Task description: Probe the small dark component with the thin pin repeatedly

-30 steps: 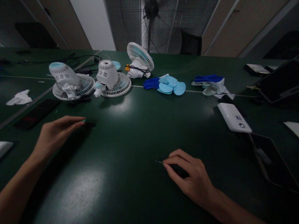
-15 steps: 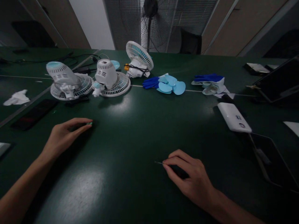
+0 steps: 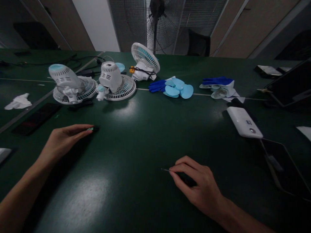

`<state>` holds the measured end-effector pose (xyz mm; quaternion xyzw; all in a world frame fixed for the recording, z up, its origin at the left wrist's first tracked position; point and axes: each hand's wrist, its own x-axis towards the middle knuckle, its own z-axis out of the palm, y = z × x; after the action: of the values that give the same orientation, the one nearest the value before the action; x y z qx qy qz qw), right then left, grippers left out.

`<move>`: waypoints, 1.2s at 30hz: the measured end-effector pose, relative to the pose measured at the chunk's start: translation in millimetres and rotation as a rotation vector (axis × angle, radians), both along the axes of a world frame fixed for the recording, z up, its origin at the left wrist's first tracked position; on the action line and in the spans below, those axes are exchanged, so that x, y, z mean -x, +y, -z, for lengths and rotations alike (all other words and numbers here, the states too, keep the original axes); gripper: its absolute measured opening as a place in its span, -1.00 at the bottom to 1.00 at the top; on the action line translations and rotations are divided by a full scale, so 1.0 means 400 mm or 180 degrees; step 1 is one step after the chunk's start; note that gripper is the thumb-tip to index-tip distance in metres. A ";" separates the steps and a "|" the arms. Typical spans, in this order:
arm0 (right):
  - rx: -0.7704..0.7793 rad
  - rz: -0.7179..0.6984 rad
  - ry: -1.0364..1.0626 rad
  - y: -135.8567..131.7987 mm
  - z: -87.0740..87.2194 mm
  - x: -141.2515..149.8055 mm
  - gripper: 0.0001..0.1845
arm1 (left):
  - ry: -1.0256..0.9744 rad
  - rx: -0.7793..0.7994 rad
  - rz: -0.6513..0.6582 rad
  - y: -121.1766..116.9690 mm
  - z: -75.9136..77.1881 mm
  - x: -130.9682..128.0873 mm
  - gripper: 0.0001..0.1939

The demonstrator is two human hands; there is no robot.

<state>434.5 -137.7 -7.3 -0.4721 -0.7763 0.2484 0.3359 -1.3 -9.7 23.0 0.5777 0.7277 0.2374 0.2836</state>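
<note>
My left hand (image 3: pixel 64 138) is at the left of the dark green table, its thumb and fingertips pinched on a small green piece (image 3: pixel 90 128). A dark shape lies just past that piece, too dim to make out. At the lower right, my right hand (image 3: pixel 198 184) is closed on a thin metal rod (image 3: pixel 165 169), whose slim end sticks out to the left of the fingertips. The rest of the rod is hidden by the hand, so its kind cannot be told.
White desk fans (image 3: pixel 110 77) lie along the back left. Light-blue fan blades (image 3: pixel 178 88) rest beside a blue glove (image 3: pixel 156 85); another glove (image 3: pixel 220 84) lies further right. A white box-like device (image 3: pixel 244 122) and a dark tablet (image 3: pixel 284 165) are right, a dark phone (image 3: pixel 36 118) left.
My left hand has shifted slightly left with the green piece, and a dark shape now shows beyond its fingertips. The right hand has stayed put.
</note>
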 end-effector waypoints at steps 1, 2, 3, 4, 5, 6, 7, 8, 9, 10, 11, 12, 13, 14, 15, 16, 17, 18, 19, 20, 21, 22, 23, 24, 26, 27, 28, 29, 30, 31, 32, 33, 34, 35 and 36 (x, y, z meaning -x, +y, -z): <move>0.0000 -0.0005 0.0004 0.000 0.000 0.000 -0.86 | -0.0006 -0.0019 0.0008 0.000 0.000 0.000 -0.28; -0.0004 -0.0011 0.0007 0.000 0.000 0.000 -0.86 | -0.0007 -0.0030 0.0011 0.000 0.000 0.001 -0.29; -0.0011 -0.0016 0.0010 0.000 0.000 0.000 -0.86 | -0.0008 -0.0040 0.0002 0.000 0.000 0.001 -0.31; -0.0009 -0.0020 0.0011 -0.001 0.000 0.000 -0.86 | -0.0012 -0.0042 0.0000 -0.001 0.000 0.001 -0.31; 0.0003 -0.0020 0.0009 -0.001 0.000 0.000 -0.86 | -0.0017 -0.0041 -0.0004 -0.001 -0.001 0.001 -0.32; 0.0015 -0.0015 0.0007 -0.002 0.001 -0.001 -0.86 | -0.0030 -0.0039 0.0001 -0.002 -0.001 0.001 -0.32; 0.0023 -0.0009 0.0004 -0.002 0.001 -0.001 -0.86 | -0.0050 -0.0031 0.0009 -0.002 -0.001 0.002 -0.31; 0.0032 -0.0005 0.0002 -0.002 0.001 -0.001 -0.86 | -0.0070 -0.0021 0.0018 -0.002 0.000 0.002 -0.32; 0.0039 -0.0009 0.0005 -0.003 0.001 -0.001 -0.87 | -0.0083 -0.0012 0.0026 -0.002 0.002 0.003 -0.32; 0.0044 -0.0018 0.0009 -0.002 0.002 -0.001 -0.87 | -0.0095 -0.0010 0.0019 -0.002 0.005 0.004 -0.33; 0.0045 -0.0026 0.0013 -0.002 0.002 -0.002 -0.87 | -0.0112 -0.0017 -0.0008 -0.001 0.008 0.006 -0.34; 0.0046 -0.0033 0.0011 -0.002 0.002 -0.002 -0.87 | -0.0142 -0.0036 -0.0034 0.000 0.012 0.009 -0.35; 0.0049 -0.0037 0.0008 -0.002 0.002 -0.002 -0.87 | -0.0180 -0.0067 -0.0049 0.002 0.016 0.011 -0.35; 0.0052 -0.0041 0.0009 -0.002 0.002 -0.002 -0.87 | -0.0225 -0.0098 -0.0046 0.004 0.020 0.014 -0.35; 0.0053 -0.0042 0.0011 -0.001 0.002 -0.002 -0.87 | -0.0272 -0.0115 -0.0039 0.006 0.023 0.016 -0.35; 0.0055 -0.0046 0.0011 -0.001 0.001 -0.002 -0.87 | -0.0314 -0.0115 -0.0040 0.008 0.025 0.018 -0.36; 0.0053 -0.0052 0.0012 -0.001 0.001 -0.002 -0.87 | -0.0350 -0.0099 -0.0054 0.009 0.026 0.019 -0.37; 0.0045 -0.0055 0.0006 -0.001 0.000 -0.002 -0.87 | -0.0377 -0.0075 -0.0089 0.011 0.026 0.020 -0.38; 0.0035 -0.0052 -0.0005 -0.001 0.000 -0.002 -0.87 | -0.0388 -0.0044 -0.0129 0.011 0.026 0.019 -0.39; 0.0023 -0.0046 -0.0019 -0.001 0.000 -0.002 -0.87 | -0.0376 -0.0026 -0.0162 0.011 0.026 0.018 -0.40; 0.0017 -0.0039 -0.0029 -0.001 0.000 -0.002 -0.87 | -0.0334 -0.0034 -0.0182 0.010 0.025 0.016 -0.40; 0.0019 -0.0030 -0.0030 -0.002 0.000 -0.002 -0.87 | -0.0259 -0.0060 -0.0170 0.008 0.025 0.014 -0.41; 0.0031 -0.0024 -0.0029 -0.002 0.001 -0.002 -0.88 | -0.0143 -0.0114 -0.0120 0.005 0.025 0.012 -0.42; 0.0051 -0.0026 -0.0029 -0.002 0.001 -0.002 -0.88 | 0.0011 -0.0207 -0.0017 0.002 0.025 0.011 -0.43; 0.0064 -0.0033 -0.0024 -0.002 0.002 -0.002 -0.88 | 0.0428 -0.0494 0.0363 -0.004 0.027 0.014 -0.47; 0.0070 -0.0036 -0.0019 -0.003 0.003 -0.002 -0.88 | 0.0675 -0.0672 0.0610 -0.007 0.029 0.017 -0.49; 0.0074 -0.0040 -0.0013 -0.003 0.003 -0.002 -0.88 | 0.0926 -0.0853 0.0856 -0.009 0.031 0.022 -0.51; 0.0074 -0.0039 -0.0009 -0.003 0.003 -0.003 -0.88 | 0.1169 -0.1009 0.1076 -0.010 0.033 0.028 -0.52; 0.0072 -0.0035 -0.0007 -0.003 0.003 -0.003 -0.88 | 0.1394 -0.1110 0.1270 -0.011 0.035 0.034 -0.53; 0.0074 -0.0036 -0.0008 -0.003 0.003 -0.003 -0.88 | 0.1601 -0.1163 0.1433 -0.012 0.037 0.040 -0.54; 0.0082 -0.0041 -0.0009 -0.003 0.004 -0.003 -0.88 | 0.1785 -0.1178 0.1578 -0.013 0.038 0.045 -0.53; 0.0089 -0.0048 -0.0008 -0.003 0.004 -0.003 -0.88 | 0.1955 -0.1166 0.1703 -0.013 0.039 0.049 -0.52; 0.0100 -0.0057 -0.0007 -0.004 0.004 -0.003 -0.88 | 0.2110 -0.1138 0.1805 -0.014 0.038 0.053 -0.49; 0.0116 -0.0063 -0.0007 -0.004 0.004 -0.004 -0.88 | 0.2240 -0.1100 0.1891 -0.014 0.037 0.054 -0.46; 0.0125 -0.0066 -0.0011 -0.004 0.004 -0.004 -0.88 | 0.2338 -0.1078 0.1948 -0.015 0.036 0.054 -0.43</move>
<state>436.1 -139.3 -9.0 -0.4709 -0.7767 0.2663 0.3227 -23.1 -15.6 8.7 0.8477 0.5281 0.0392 -0.0321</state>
